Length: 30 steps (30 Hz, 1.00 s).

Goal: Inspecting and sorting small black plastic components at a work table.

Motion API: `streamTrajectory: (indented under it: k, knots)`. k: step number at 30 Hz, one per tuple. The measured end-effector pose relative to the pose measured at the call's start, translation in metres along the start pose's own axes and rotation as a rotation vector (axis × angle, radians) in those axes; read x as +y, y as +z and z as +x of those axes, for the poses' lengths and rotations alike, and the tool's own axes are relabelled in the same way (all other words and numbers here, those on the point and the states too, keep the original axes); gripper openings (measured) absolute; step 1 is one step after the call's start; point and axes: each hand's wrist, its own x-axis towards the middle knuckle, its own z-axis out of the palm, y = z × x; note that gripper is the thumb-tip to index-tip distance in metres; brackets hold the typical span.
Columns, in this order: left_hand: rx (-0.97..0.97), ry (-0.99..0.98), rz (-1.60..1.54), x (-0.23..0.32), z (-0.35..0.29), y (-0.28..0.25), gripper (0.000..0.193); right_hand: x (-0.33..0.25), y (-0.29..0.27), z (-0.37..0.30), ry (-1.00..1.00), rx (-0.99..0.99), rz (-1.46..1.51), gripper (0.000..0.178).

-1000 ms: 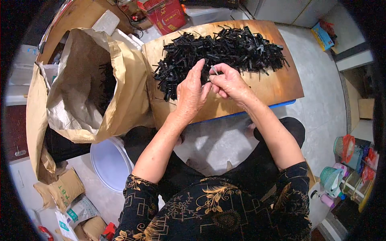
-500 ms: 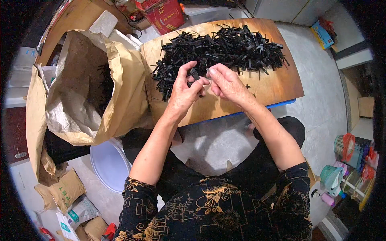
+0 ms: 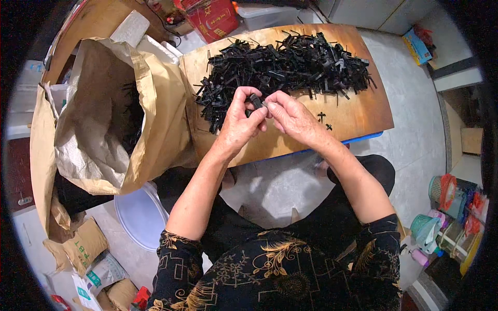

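Note:
A small black plastic part (image 3: 255, 100) is pinched in my left hand (image 3: 239, 122), between the thumb and curled fingers. My right hand (image 3: 294, 118) meets it from the other side, thumb and forefinger pressed together at the part's end. What those right fingertips grip, if anything, is too small to make out. Just beyond both hands, a long heap of black plastic parts (image 3: 290, 65) with thin stems is spread over the wooden board (image 3: 363, 111). Two loose black pieces (image 3: 321, 117) lie on the board to the right of my right hand.
At the left stands a large open paper sack (image 3: 161, 103) with black pieces inside. Below it is a round white tub (image 3: 139, 215). A red box (image 3: 210, 20) and a clear plastic bin (image 3: 267, 18) sit behind the board. Baskets and bags (image 3: 428, 230) fill the right side.
My right hand has moved left and slightly down, so its fingertips now touch the part in my left hand. Before, a gap separated the hands.

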Motion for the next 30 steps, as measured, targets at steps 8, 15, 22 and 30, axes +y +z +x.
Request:
streamTrajectory:
  k: [8,15,22,30]
  knots:
    - [-0.040,0.012,0.142,-0.004,0.004,0.001,0.028,0.004,-0.003,0.000,-0.022,0.024,-0.077,0.023]
    - [-0.034,0.058,0.245,-0.008,0.006,0.001,0.024,0.009,0.003,0.001,-0.019,0.069,-0.141,0.020]
    - [0.053,0.172,0.408,-0.023,0.007,-0.001,0.026,0.024,0.014,0.010,-0.164,0.136,-0.212,0.015]
    - [0.188,0.216,0.483,-0.014,0.004,0.000,0.026,0.019,0.021,0.014,-0.188,0.165,-0.136,0.015]
